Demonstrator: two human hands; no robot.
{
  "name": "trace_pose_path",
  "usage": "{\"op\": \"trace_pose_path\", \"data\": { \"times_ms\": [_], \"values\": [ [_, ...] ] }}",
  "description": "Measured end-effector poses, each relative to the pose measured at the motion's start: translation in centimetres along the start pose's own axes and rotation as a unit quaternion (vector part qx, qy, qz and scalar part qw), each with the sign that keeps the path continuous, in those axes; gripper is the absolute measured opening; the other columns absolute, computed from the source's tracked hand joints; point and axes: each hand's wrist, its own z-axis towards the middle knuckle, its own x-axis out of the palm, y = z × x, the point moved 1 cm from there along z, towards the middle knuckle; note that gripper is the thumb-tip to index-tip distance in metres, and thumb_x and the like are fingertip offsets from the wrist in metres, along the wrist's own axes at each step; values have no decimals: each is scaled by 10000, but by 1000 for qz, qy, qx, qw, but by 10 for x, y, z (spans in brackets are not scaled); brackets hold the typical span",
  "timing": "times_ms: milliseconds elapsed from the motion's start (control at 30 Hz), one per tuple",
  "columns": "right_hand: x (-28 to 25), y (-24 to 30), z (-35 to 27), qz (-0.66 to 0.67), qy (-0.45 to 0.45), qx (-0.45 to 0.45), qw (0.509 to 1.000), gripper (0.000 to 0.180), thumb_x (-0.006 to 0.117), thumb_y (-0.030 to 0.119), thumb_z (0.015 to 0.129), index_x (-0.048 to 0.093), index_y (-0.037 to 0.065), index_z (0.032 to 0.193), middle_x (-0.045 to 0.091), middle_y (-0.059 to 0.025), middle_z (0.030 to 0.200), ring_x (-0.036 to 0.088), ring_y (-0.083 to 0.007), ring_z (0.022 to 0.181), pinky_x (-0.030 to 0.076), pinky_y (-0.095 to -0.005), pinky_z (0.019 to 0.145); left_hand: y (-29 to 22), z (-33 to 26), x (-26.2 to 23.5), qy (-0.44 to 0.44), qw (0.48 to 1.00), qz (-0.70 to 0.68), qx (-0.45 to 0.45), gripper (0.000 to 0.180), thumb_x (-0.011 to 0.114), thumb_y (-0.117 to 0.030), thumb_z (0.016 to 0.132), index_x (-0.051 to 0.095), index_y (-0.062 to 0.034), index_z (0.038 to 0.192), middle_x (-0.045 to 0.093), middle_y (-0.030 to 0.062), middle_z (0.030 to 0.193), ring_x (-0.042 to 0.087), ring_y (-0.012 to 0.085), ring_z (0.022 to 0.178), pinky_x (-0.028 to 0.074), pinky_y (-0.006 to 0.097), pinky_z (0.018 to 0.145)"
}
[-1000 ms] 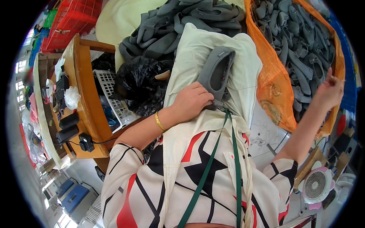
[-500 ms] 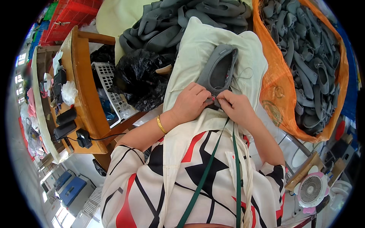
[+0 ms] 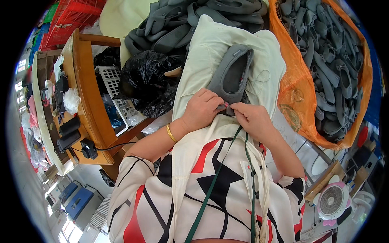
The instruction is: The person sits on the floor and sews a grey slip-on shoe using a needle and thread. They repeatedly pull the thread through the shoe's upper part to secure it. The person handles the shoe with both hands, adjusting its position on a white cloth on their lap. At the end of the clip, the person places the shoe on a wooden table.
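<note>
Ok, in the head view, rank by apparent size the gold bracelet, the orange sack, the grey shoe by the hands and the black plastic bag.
1. Orange sack
2. Black plastic bag
3. Grey shoe
4. Gold bracelet

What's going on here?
A person is working on a grey shoe lying on a pale cushion. The left hand holds its near end, and the right hand meets it there; what the right hand pinches is too small to tell. More grey shoes are heaped beyond, and others fill an orange sack on the right.
</note>
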Motion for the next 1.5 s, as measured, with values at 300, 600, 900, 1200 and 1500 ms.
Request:
{"op": "trace_pose_path", "data": {
  "times_ms": [300,600,900,1200,1500],
  "values": [
    [0,2,2,-44,20,-18,999,158,592,90,877,676,69,1009,662,-143,741,654,-344,681,508,-433,603,-1,1,-1,-5,1000,3,4,284,827,-70,653,648,-87,873,617,42,860,603,248,816,509,347,722],
    [35,-1,0,-167,-28,-39,985,58,583,79,849,543,51,882,626,-114,646,645,-314,592,496,-437,533,-1,-2,4,-39,999,-18,-17,259,826,-53,634,684,-99,846,621,27,793,609,245,782,512,356,682],
    [40,-8,2,-150,-85,-102,980,68,584,73,860,528,52,893,605,-101,643,644,-286,590,499,-409,513,-3,-9,0,-63,997,-22,-24,297,824,-58,640,713,-86,914,649,47,825,618,263,772,518,355,669],
    [34,-5,7,145,-58,74,985,158,558,183,1002,519,34,1033,652,-156,765,653,-353,690,508,-422,622,1,-13,-1,-32,996,-77,-11,381,806,-13,627,727,-70,995,648,65,851,609,271,766,493,369,675],
    [6,4,25,142,13,74,987,106,605,160,970,600,54,970,643,-120,816,633,-316,718,498,-388,648,-1,-9,-6,-4,998,-54,20,433,787,12,603,731,-67,1025,632,58,858,578,266,743,478,369,655]
  ]
}}
